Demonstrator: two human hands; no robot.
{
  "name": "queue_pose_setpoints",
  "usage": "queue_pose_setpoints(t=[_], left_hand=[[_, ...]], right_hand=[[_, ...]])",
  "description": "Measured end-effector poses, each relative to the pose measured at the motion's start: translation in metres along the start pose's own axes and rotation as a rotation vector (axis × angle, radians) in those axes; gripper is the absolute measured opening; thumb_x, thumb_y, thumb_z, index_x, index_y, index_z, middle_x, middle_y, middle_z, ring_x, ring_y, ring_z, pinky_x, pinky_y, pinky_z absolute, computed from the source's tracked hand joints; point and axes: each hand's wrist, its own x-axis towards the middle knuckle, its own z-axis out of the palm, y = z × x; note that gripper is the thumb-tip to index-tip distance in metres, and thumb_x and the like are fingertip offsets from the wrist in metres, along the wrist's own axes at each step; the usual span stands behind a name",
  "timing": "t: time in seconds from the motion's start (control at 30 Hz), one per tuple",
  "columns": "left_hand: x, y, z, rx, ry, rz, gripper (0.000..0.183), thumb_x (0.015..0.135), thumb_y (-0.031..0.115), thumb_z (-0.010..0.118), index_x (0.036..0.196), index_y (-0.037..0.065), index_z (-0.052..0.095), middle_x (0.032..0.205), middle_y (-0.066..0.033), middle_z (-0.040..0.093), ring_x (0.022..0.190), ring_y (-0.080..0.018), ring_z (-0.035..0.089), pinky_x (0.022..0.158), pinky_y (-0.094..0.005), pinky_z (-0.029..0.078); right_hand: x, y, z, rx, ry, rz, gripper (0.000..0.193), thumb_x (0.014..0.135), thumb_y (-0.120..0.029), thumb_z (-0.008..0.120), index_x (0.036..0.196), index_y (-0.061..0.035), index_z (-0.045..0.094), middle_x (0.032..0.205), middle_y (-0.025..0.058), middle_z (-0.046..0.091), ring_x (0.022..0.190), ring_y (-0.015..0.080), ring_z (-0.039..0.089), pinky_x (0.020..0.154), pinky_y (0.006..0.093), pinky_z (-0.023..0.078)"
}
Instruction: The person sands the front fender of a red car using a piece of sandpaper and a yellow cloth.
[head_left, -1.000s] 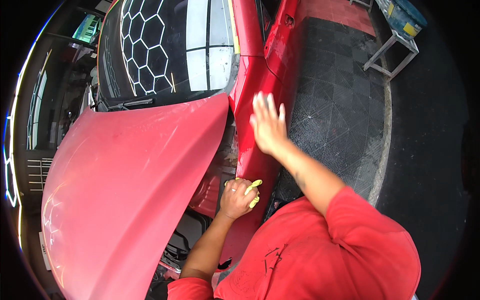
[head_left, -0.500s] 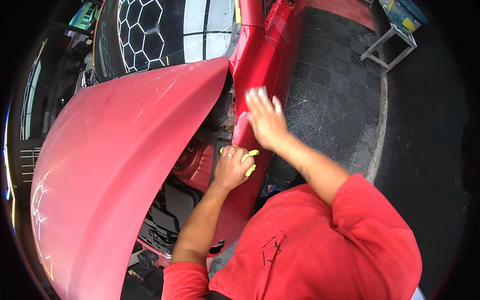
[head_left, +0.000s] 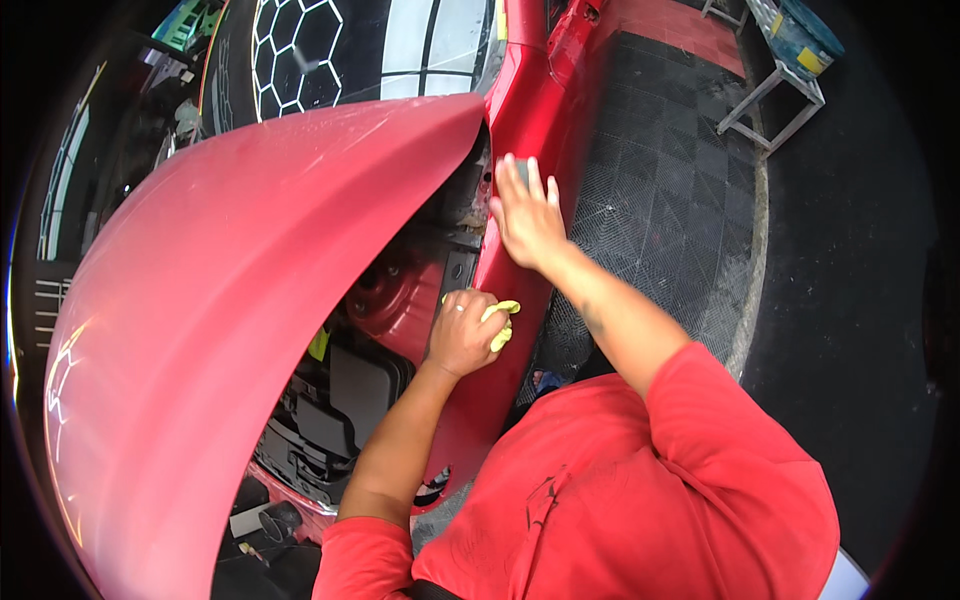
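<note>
My left hand (head_left: 466, 332) is closed round a crumpled yellow cloth (head_left: 503, 325) and rests by the inner edge of the red front fender (head_left: 480, 395). Farther along the same fender lies my right hand (head_left: 527, 215), its fingers stretched and slightly apart. Beneath those fingers a small grey pad (head_left: 523, 170) is pressed against the red panel; most of it is hidden, so its exact kind is unclear. To the left, the raised dull red hood (head_left: 250, 230) stands over the engine bay.
Dark covers (head_left: 362, 390) show in the engine bay under the hood. The windshield (head_left: 345, 60) lies beyond. Black floor tiles (head_left: 660, 200) run along the car's right side, and a grey metal stand (head_left: 775, 100) carries a blue bucket (head_left: 805, 40) at the far right.
My right hand has shifted slightly up the fender, exposing the grey pad between its fingers. The left hand keeps the cloth in place. The view has shifted a little.
</note>
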Motion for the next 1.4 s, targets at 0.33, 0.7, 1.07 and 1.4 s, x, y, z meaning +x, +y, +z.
queue_pose_setpoints(t=[0.33, 0.7, 1.07, 1.4], left_hand=[[0.000, -0.001, 0.000, 0.007, 0.020, -0.014, 0.040, 0.068, 0.015, 0.089, 0.103, 0.014, 0.069, 0.112, -0.0074, 0.065, 0.108, -0.0326, 0.065, 0.092, -0.0488, 0.049], [-0.001, 0.000, -0.002, 0.014, -0.002, -0.036, 0.038, 0.071, 0.017, 0.088, 0.105, 0.014, 0.070, 0.111, -0.0065, 0.065, 0.107, -0.0320, 0.064, 0.092, -0.0485, 0.049], [0.007, 0.003, -0.009, 0.009, 0.008, -0.039, 0.033, 0.075, 0.018, 0.087, 0.103, 0.015, 0.071, 0.110, -0.0064, 0.066, 0.105, -0.0306, 0.065, 0.091, -0.0477, 0.049], [0.009, 0.004, -0.007, 0.024, 0.001, -0.065, 0.029, 0.077, 0.019, 0.086, 0.102, 0.015, 0.072, 0.111, -0.0064, 0.066, 0.104, -0.0301, 0.065, 0.089, -0.0474, 0.050]], right_hand=[[0.011, 0.013, 0.012, 0.121, 0.021, -0.023, 0.067, 0.116, -0.036, 0.047, 0.174, -0.0074, 0.030, 0.183, 0.0134, 0.024, 0.169, 0.0448, 0.016, 0.133, 0.0674, 0.017], [0.017, 0.031, 0.020, 0.070, 0.010, -0.137, 0.070, 0.116, -0.038, 0.046, 0.176, -0.0092, 0.024, 0.184, 0.0136, 0.023, 0.169, 0.0432, 0.016, 0.134, 0.0647, 0.016], [0.054, 0.046, 0.016, 0.113, 0.116, -0.182, 0.067, 0.117, -0.036, 0.044, 0.176, -0.0107, 0.025, 0.185, 0.0112, 0.020, 0.169, 0.0408, 0.019, 0.133, 0.0669, 0.014], [0.153, 0.050, -0.006, 0.399, 0.094, 0.352, 0.072, 0.118, -0.045, 0.035, 0.175, -0.0041, 0.019, 0.184, 0.0198, 0.016, 0.169, 0.0471, 0.015, 0.132, 0.0710, 0.013]])
